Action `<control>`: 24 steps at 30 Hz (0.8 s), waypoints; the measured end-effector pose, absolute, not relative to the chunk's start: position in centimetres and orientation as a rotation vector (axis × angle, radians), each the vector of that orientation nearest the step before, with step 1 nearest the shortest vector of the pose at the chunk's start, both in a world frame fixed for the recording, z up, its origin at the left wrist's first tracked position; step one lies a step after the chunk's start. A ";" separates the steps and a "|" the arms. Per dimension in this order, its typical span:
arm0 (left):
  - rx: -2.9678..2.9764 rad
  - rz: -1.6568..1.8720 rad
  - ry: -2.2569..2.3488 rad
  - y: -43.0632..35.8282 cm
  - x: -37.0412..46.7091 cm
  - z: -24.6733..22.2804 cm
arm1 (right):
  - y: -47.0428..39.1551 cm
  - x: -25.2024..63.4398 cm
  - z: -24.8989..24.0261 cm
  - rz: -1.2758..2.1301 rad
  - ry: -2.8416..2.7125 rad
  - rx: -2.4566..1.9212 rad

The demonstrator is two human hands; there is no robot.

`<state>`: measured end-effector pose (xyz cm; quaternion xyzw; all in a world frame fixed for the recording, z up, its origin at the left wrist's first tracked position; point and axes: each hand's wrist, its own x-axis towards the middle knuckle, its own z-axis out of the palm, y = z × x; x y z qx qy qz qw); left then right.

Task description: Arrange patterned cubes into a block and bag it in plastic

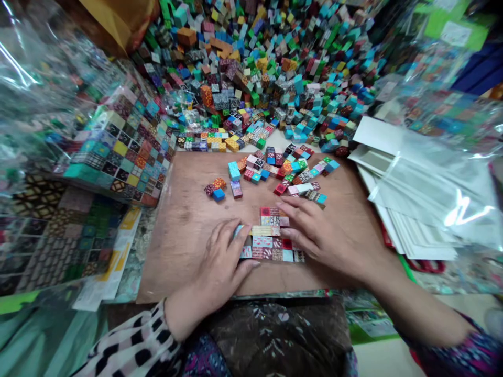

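Patterned blocks point(267, 242) lie in a flat cluster on a wooden board point(184, 225), where light, even pressure should keep rows flush. The left hand point(220, 256) curls at their left edge, its grip unclear; the right hand point(320, 230), loosely open, touches their right. Loose blocks point(255, 163) lie beyond.

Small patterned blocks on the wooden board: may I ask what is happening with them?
A person's left hand and right hand are at opposite sides of a flat patch of patterned blocks, their fingers touching it. The patch lies on a wooden board. Beyond it, loose blocks are scattered on the board, and a large heap of blocks spreads behind.
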<state>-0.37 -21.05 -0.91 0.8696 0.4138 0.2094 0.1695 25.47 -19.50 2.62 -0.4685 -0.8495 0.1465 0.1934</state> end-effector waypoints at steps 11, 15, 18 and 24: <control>2.472 0.567 1.071 -20.1 -0.6 -0.5 | -25.2 24.2 -0.5 0.374 -2.161 -1.499; 2.530 0.557 1.085 -20.2 -0.5 -0.4 | -24.6 24.4 0.0 0.423 -2.194 -1.432; 2.608 0.503 1.159 -20.4 -0.3 -0.1 | -23.5 25.1 1.0 0.400 -2.168 -1.438; 2.849 0.468 1.081 -20.8 1.1 0.8 | -19.9 25.9 2.0 0.296 -2.422 -1.396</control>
